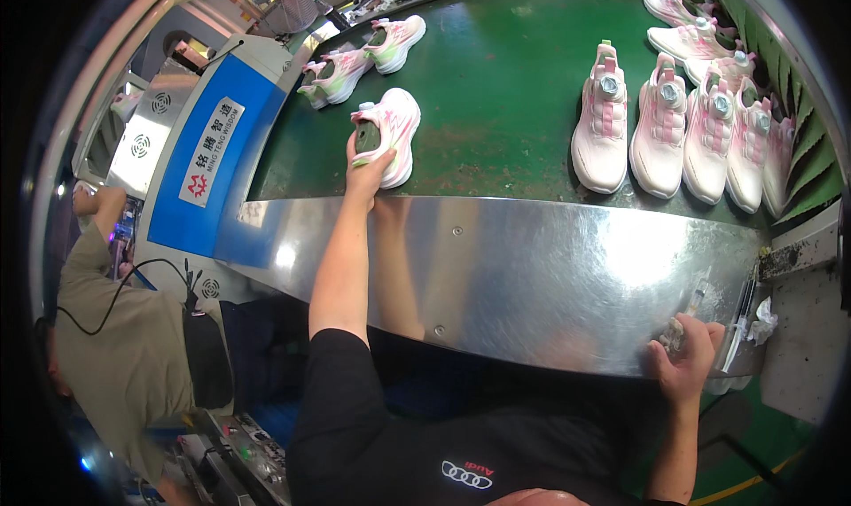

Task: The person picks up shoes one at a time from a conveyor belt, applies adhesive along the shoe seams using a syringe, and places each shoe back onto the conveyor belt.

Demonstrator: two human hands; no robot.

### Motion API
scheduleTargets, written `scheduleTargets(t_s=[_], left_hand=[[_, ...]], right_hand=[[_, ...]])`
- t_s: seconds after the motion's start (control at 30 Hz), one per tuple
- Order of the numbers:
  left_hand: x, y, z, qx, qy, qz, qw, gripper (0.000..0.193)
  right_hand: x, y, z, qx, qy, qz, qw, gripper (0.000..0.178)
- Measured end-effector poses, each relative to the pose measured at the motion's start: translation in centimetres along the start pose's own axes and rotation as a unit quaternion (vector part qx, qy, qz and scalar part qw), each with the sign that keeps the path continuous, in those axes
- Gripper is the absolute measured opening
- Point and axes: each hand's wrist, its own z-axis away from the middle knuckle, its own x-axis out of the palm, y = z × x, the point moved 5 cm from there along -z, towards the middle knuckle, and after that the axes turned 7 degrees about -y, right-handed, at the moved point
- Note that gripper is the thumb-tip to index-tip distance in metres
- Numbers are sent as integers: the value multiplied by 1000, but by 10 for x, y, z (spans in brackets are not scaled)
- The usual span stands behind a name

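Note:
My left hand (365,171) is closed on the heel part of a white and pink sneaker (404,134), with fingers at its green-lined opening. The sneaker is over the green conveyor belt (496,81), just beyond the metal edge; whether it touches the belt I cannot tell. At the right end of the metal ledge (523,267), my right hand (691,357) is closed around a small, crumpled greyish-brown piece (674,336), too unclear to name. A thin, clear-looking item (698,299) lies just beyond those fingers.
Several matching sneakers (601,129) with dial fasteners stand on the belt's right side. More sneakers (341,73) sit at the far left. Pen-like sticks (737,333) and crumpled white tissue (762,323) lie by the ledge's right end. A person in a khaki shirt (124,338) is at left beside a blue-and-white machine (208,143).

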Motion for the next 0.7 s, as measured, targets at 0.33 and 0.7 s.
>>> scheduleTargets(t_s=[0.33, 0.7], left_hand=[[-3, 59, 64, -28, -119, 23, 992, 77], [90, 96, 250, -30, -342, 27, 939, 103]], right_hand=[[3, -12, 0, -16, 37, -27, 999, 46], [-8, 7, 3, 19, 38, -105, 994, 46]])
